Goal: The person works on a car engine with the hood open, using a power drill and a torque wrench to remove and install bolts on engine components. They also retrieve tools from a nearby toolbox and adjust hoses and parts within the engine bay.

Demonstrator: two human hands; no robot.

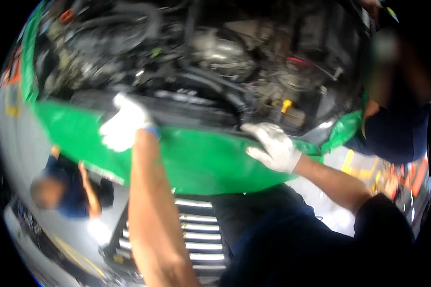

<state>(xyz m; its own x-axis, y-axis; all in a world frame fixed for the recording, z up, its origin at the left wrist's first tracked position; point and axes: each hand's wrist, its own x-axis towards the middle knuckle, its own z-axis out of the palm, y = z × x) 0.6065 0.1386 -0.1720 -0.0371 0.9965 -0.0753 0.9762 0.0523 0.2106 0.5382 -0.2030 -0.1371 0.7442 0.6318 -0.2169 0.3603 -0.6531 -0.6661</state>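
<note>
My left hand (124,124), in a white glove, rests with its fingers spread on a green protective cover (201,162). That cover hangs over the front of a car, along the edge of the open engine bay (177,57). Farther right, my right hand (273,147), also gloved in white, lies at the cover's upper edge, its thumb apart from the fingers. No tool shows in either hand. Motion blur softens the picture, and the undersides of both hands are hidden.
Below the cover is a black frame with bright slats (201,234). A person in dark clothing (74,191) is at the left, and another (397,129) stands close at the right. A yellow-topped part (286,105) sticks up in the engine bay near my right hand.
</note>
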